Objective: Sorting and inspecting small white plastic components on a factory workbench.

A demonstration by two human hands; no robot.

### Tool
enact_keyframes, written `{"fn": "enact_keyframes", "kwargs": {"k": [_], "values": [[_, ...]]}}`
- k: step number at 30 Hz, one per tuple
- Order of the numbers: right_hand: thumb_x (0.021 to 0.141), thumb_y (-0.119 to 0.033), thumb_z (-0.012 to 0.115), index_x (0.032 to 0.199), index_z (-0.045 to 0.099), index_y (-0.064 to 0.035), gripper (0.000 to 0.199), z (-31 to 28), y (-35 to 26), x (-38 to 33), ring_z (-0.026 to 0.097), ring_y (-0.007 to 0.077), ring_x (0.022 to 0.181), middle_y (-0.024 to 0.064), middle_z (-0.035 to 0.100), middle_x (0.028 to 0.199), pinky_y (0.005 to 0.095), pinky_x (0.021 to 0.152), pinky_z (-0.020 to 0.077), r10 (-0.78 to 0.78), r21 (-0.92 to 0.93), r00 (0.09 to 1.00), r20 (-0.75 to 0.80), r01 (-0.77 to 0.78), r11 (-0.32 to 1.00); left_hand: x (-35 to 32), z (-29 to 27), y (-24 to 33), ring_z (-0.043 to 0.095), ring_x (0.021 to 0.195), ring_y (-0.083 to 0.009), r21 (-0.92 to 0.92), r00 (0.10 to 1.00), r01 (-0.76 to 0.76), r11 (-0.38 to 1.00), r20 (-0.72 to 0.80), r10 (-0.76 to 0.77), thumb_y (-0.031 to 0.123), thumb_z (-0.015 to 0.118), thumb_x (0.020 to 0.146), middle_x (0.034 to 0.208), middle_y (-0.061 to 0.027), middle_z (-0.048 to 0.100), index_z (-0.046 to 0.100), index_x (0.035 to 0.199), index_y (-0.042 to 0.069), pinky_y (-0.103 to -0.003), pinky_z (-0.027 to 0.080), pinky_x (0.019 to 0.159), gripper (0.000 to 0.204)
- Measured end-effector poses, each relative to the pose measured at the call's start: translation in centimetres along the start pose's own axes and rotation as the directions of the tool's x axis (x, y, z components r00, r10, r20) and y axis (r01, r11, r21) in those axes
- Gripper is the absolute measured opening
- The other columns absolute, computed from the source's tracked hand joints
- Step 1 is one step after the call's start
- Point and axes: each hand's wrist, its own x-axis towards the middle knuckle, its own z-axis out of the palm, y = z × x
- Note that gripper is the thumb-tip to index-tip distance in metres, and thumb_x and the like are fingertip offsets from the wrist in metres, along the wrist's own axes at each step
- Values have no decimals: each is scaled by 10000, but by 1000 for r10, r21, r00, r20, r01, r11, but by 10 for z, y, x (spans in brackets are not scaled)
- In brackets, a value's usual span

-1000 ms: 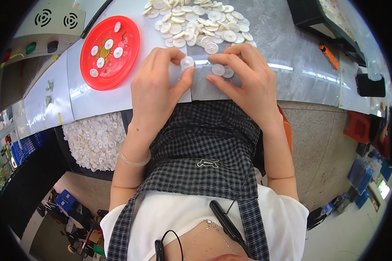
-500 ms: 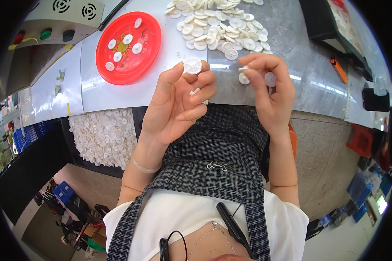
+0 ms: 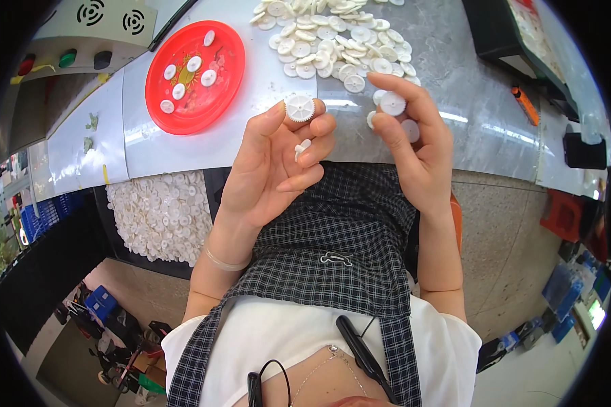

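Note:
My left hand (image 3: 268,152) is raised above the table's front edge, pinching a toothed white gear wheel (image 3: 300,108) between thumb and fingertips. A smaller white plastic piece (image 3: 302,148) is tucked between its lower fingers. To the right, my right hand (image 3: 421,129) curves around a white disc-shaped gear (image 3: 392,103), thumb and forefinger apart at its sides. Another white disc (image 3: 411,131) shows inside the curl of that hand; whether it is held or lies behind, I cannot tell. More white discs partly show by the thumb.
A red plate (image 3: 224,102) with several small white gears stands at the left. Beyond my hands a heap of white gears (image 3: 332,41) covers the table. A black bin of small white parts (image 3: 159,217) sits below the edge. An orange cutter (image 3: 525,106) lies right.
My right thumb and forefinger have parted from a pinch, and a white gear now shows face-on between them. The left hand keeps its gear; the small piece in its fingers has turned slightly.

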Motion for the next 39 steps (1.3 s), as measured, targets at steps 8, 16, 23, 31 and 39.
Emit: {"fn": "enact_keyframes", "kwargs": {"k": [8,16,23,31,39], "values": [[824,-65,702,1140,634,-35,325,-1,1,-1,511,40,746,10,663,1088,180,641,398,-39,-55,999,-27,38,998,6,17,-4,463,727,-58,484,968,-188,855,-55,244,273,437,974,929,-51,520,521,1122,13,-169,370,449,311],[784,-137,758,1104,655,-42,349,-3,4,-3,505,25,737,0,669,1016,167,617,381,-40,-35,998,-42,39,999,16,22,-18,391,611,14,987,884,-60,146,-15,467,35,565,921,736,41,481,581,1081,15,-152,301,488,163],[921,-53,564,1157,506,-21,244,-21,15,-7,460,30,679,37,607,928,151,558,348,80,406,964,-252,30,913,28,22,-26,364,579,-17,961,895,-3,-278,127,428,27,726,788,657,44,389,631,1066,53,-188,289,480,295],[814,-83,710,895,703,-63,85,-31,15,-1,468,60,613,-19,502,694,222,489,355,-79,-401,974,-210,-12,916,44,20,-33,500,514,-156,813,866,-44,-581,321,384,104,733,774,672,-53,498,654,875,66,-284,412,489,134],[754,-89,747,894,710,-96,145,-17,25,7,465,110,557,21,483,670,262,498,375,-293,-628,953,-82,179,757,17,20,-8,352,577,-59,461,990,76,884,-144,-10,182,492,993,736,17,410,533,1042,14,-152,307,438,179]]}}
